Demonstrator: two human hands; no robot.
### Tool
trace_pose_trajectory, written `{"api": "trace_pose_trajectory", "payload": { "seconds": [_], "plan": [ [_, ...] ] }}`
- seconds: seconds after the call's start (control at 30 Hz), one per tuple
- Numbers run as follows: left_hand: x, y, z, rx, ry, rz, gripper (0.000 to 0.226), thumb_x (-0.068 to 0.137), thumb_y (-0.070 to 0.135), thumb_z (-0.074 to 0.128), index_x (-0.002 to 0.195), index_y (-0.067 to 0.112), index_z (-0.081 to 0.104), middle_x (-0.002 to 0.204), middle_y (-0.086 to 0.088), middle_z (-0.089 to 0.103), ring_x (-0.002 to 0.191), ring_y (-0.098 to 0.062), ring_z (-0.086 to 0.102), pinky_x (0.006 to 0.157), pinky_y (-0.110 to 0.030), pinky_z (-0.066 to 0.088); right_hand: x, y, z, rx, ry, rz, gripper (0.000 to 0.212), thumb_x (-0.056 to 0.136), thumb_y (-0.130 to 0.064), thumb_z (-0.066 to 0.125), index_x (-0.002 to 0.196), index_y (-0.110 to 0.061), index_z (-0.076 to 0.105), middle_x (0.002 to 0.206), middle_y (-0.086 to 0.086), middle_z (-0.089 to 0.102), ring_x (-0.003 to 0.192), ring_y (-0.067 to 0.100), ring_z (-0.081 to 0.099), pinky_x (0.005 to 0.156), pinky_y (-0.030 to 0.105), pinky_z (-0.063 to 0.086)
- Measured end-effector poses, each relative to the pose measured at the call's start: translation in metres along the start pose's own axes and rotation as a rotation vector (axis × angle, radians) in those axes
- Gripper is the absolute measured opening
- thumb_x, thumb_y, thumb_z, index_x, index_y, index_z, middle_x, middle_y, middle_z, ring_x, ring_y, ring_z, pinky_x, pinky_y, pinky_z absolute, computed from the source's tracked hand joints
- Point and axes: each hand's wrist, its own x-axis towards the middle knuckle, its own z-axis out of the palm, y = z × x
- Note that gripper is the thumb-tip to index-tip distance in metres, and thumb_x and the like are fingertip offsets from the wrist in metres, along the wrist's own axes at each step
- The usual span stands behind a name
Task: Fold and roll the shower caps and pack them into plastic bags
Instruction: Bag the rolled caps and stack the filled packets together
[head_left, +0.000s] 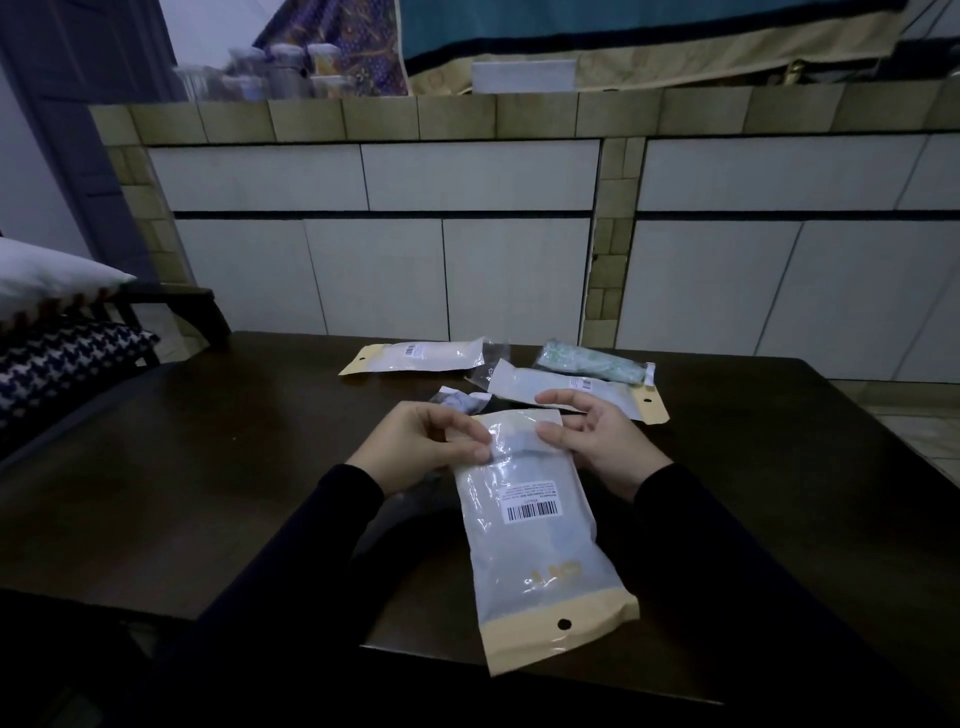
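A: Where is the bag being worked on?
B: At the near middle of the table, lying long, its tan header toward the person and its mouth at the far end. A pale roll seems to sit inside, though the film blurs it.
A: And the hands?
B: The left hand has its grip pinched on the flap at the bag's left edge. The right hand has its thumb on the flap, its other fingers loosely spread; I judge it a light hold.
A: How to do this well?
B: Press the flap flat and straight across, smoothing air out first.
A: Anything nearby?
B: 2 packed bags lie far left and far right, a green roll behind, and a small crumpled piece just beyond the left hand. None blocks the sealing.
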Motion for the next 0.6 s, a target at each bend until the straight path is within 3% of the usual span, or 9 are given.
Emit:
{"api": "trace_pose_trajectory", "payload": {
  "seconds": [0.13,0.23,0.33,0.4,0.5,0.6],
  "plan": [
    [0.0026,-0.0002,0.0008,-0.018,0.033,-0.039,0.040,0.046,0.035,0.095,0.080,0.023,0.077,0.099,-0.027,0.068,0.090,-0.040,0.066,0.090,-0.062,0.048,0.0013,-0.0009,0.0016,-0.011,0.046,-0.030,0.029,0.089,-0.008,0.062,0.117,-0.014,0.058,0.091,0.009,0.074,0.081,0.021,0.071,0.070,0.032,0.059],
    [0.0066,-0.0031,0.0042,-0.018,0.057,-0.044,0.046,0.040,0.044,0.088,0.081,0.027,0.076,0.099,-0.028,0.068,0.092,-0.049,0.064,0.086,-0.059,0.051,0.0009,-0.0005,-0.0001,0.017,-0.001,0.044,0.049,0.076,-0.018,0.074,0.122,-0.021,0.056,0.096,0.011,0.073,0.089,0.025,0.071,0.075,0.036,0.058],
    [0.0084,-0.0063,0.0033,-0.018,0.066,-0.034,0.050,0.038,0.048,0.089,0.082,0.028,0.075,0.091,-0.029,0.067,0.075,-0.035,0.061,0.070,-0.046,0.050,-0.0007,-0.0011,-0.0011,0.041,-0.048,0.057,0.043,0.079,-0.002,0.070,0.118,-0.014,0.058,0.097,0.016,0.073,0.083,0.025,0.072,0.067,0.031,0.058],
    [0.0085,-0.0065,0.0023,-0.043,0.066,-0.031,0.050,0.039,0.046,0.089,0.083,0.027,0.075,0.097,-0.030,0.067,0.079,-0.035,0.064,0.074,-0.054,0.052,-0.0003,-0.0030,-0.0015,0.071,-0.029,0.068,0.034,0.083,0.003,0.065,0.113,-0.013,0.060,0.098,0.015,0.073,0.083,0.024,0.072,0.066,0.030,0.059],
    [0.0096,-0.0054,0.0032,-0.016,0.046,-0.033,0.049,0.040,0.045,0.088,0.084,0.030,0.075,0.100,-0.025,0.069,0.090,-0.042,0.066,0.083,-0.058,0.050,0.0001,-0.0028,-0.0051,0.100,-0.044,0.140,0.034,0.082,-0.003,0.066,0.116,-0.005,0.062,0.106,0.017,0.071,0.093,0.027,0.070,0.075,0.033,0.059],
    [0.0091,-0.0088,0.0024,-0.026,0.046,0.011,0.046,0.048,0.038,0.090,0.089,0.029,0.072,0.094,-0.015,0.069,0.078,-0.029,0.063,0.069,-0.044,0.050,-0.0031,-0.0010,-0.0050,0.038,-0.108,0.274,0.036,0.081,-0.017,0.069,0.112,0.001,0.065,0.106,0.017,0.071,0.094,0.027,0.069,0.080,0.034,0.058]
  ]
}}
